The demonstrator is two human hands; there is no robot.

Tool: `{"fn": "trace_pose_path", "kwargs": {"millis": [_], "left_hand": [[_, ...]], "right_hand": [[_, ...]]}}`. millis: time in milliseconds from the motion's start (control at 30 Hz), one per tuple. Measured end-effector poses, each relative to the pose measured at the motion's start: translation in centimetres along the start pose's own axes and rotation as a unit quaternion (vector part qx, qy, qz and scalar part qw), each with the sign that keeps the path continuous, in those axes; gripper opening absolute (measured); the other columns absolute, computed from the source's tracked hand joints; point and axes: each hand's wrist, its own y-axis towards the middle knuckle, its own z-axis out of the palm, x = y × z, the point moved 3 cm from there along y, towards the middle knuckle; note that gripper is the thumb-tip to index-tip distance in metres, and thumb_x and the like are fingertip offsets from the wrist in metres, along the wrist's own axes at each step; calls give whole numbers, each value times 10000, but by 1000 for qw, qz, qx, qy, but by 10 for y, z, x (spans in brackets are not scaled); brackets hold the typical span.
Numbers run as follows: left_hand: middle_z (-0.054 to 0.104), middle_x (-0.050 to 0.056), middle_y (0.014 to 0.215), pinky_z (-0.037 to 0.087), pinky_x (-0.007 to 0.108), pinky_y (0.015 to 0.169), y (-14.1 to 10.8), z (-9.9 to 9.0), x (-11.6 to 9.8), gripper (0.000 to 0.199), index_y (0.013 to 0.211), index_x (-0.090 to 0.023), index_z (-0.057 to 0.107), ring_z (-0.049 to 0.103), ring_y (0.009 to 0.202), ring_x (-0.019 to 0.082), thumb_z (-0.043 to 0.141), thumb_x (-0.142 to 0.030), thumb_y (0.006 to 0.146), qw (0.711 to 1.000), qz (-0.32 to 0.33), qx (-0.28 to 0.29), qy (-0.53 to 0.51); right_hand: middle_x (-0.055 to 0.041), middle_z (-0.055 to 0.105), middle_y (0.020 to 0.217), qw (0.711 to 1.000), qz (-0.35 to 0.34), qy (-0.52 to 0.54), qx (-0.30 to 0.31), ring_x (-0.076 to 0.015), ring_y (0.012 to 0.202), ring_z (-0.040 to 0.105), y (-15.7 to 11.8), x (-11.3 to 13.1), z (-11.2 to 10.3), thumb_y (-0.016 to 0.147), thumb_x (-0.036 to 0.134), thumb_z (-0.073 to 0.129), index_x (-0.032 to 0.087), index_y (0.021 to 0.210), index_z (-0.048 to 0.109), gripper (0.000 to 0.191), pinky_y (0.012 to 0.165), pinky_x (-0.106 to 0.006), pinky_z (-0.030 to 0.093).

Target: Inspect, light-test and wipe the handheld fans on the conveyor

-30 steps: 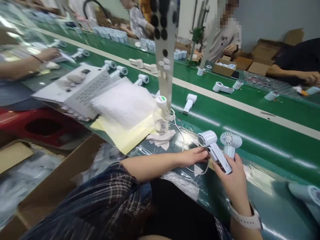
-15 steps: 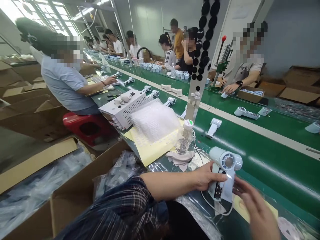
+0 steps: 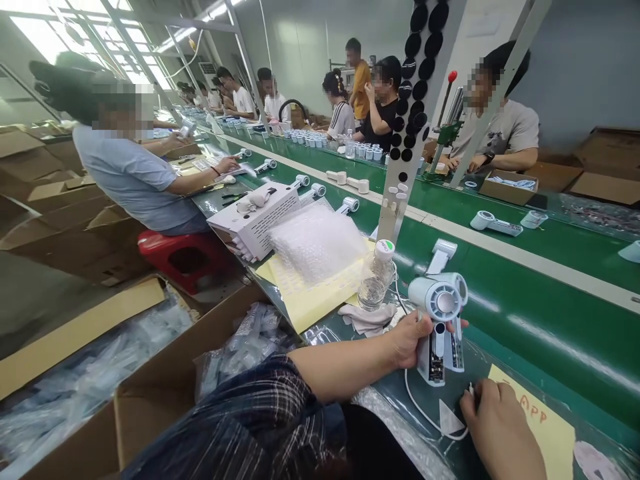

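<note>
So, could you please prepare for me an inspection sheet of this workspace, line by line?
Surface: dark worktop beside a green conveyor carrying further fans.
Job's things: two pale-blue fans, heads up, with circuit boards visible in the handles.
Clutter: bottle, cloth, bubble wrap, yellow sheet marked "APP".
Left hand: grips both fans.
Right hand: fingers at a small white tip, perhaps the end of the white cable; grip unclear.
Cables: the white cable loops over the worktop; its connections are not visible.
Surroundings: co-workers sit along the conveyor; an open cardboard box is at the left.
</note>
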Motion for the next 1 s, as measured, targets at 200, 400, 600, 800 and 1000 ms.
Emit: {"fn": "trace_pose_path", "kwargs": {"millis": [200, 400, 600, 800, 1000], "left_hand": [[758, 130, 957, 511, 298, 745, 3, 0, -3, 990, 836, -125, 721, 687, 878, 216, 889, -966, 341, 1000, -4, -9, 19], [787, 184, 993, 565, 373, 820, 6, -3, -8, 1039, 815, -128, 714, 749, 1029, 342, 846, -1011, 283, 999, -8, -32, 4], [793, 139, 943, 555, 330, 791, 1, 5, -17, 991, 763, -167, 697, 752, 1053, 315, 772, -1062, 344, 999, 10, -45, -1], [729, 107, 854, 590, 361, 861, -1, 7, -13, 972, 673, -179, 634, 725, 1018, 299, 694, -1109, 401, 998, 38, -34, 47], [711, 105, 1019, 566, 450, 1105, -6, 27, 4, 966, 819, -173, 685, 691, 1172, 351, 755, -1060, 442, 966, 61, 24, 251]], "right_hand": [[-84, 761, 834, 931, 153, 287, 166, -310, 809, 765, 4, 18, -12, 878, 665, 562, 278, 956, 625, 400, 747, -419, 589], [-53, 725, 639, 870, 212, 381, 232, -287, 670, 712, 7, 35, -28, 658, 729, 758, 219, 960, 798, 594, 690, -396, 577], [-64, 705, 647, 879, 191, 389, 200, -237, 647, 648, 4, 71, -46, 743, 695, 785, 217, 736, 795, 478, 635, -354, 518], [-146, 786, 1221, 856, 192, 477, 54, -250, 900, 738, 7, 72, -56, 886, 729, 748, 220, 1019, 734, 526, 749, -374, 576], [-245, 560, 1569, 893, 171, 415, -3, -448, 1350, 613, 4, 71, -48, 495, 729, 1007, 187, 1626, 353, 1414, 965, -497, 575]]}}
